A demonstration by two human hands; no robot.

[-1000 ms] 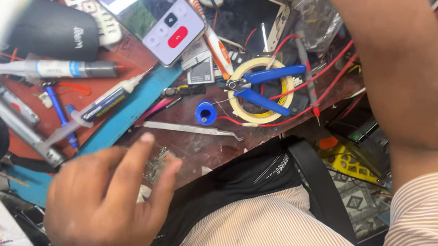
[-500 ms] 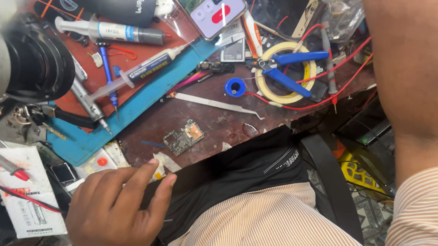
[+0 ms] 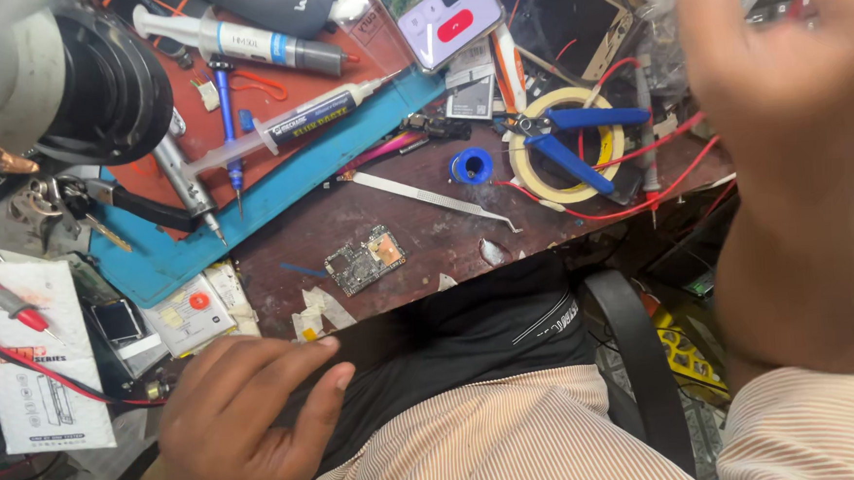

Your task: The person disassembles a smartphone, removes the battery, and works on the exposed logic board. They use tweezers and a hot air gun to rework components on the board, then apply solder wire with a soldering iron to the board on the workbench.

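My left hand hovers low at the near edge of the workbench, fingers loosely extended, with nothing in it. A small bare circuit board lies on the brown surface a little beyond it, next to scraps of tape. Raised in front of the camera at the upper right, my right hand is blurred and empty, its fingers spread. Beneath it lie blue-handled cutters across a yellow tape roll. Metal tweezers and a small blue spool sit between the board and the cutters.
A black microscope eyepiece looms at the upper left. Two syringes and a screwdriver lie on a blue mat. A phone with a lit screen leans at the back. Red wires trail right; a white box sits left.
The view has drifted so the bench sits higher and further right. My left hand stays low at the near edge. My right hand has risen into view at the upper right.
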